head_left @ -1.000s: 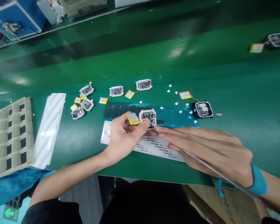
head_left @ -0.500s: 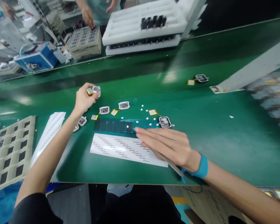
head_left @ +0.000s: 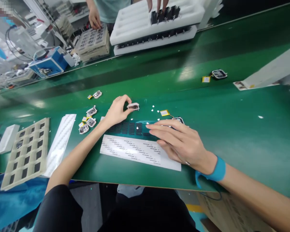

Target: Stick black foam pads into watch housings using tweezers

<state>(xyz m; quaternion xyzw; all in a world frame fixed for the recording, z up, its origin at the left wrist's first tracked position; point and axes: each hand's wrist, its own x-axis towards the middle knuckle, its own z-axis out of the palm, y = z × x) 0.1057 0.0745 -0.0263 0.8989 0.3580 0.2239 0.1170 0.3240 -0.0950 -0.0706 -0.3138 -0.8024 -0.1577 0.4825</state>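
Note:
My left hand [head_left: 119, 109] pinches a small white-rimmed watch case [head_left: 134, 106] with circuitry inside, just behind a teal film [head_left: 128, 128] bearing rows of black strips. Over that film's right end is my right hand [head_left: 181, 141], fingers bent around tweezers [head_left: 187, 163]; only a short light end shows beneath the palm. Behind my right fingers, a dark watch case [head_left: 178, 120] is partly hidden, wired to a yellow-edged battery [head_left: 164, 112]. A printed white backing sheet [head_left: 132, 149] lies in front of the film.
Several white cases [head_left: 91, 121] with batteries lie left, and one case [head_left: 97, 94] sits farther back. A compartment tray [head_left: 31, 125] and a white sheet [head_left: 60, 141] are at left. Across the bench, a co-worker's hand [head_left: 94, 19] is near stacked trays [head_left: 94, 45]. A post [head_left: 268, 71] stands right.
My left hand has let go of one case at the back and moved right to take hold of another. My right hand has turned, hiding most of the tweezers. The view has shifted.

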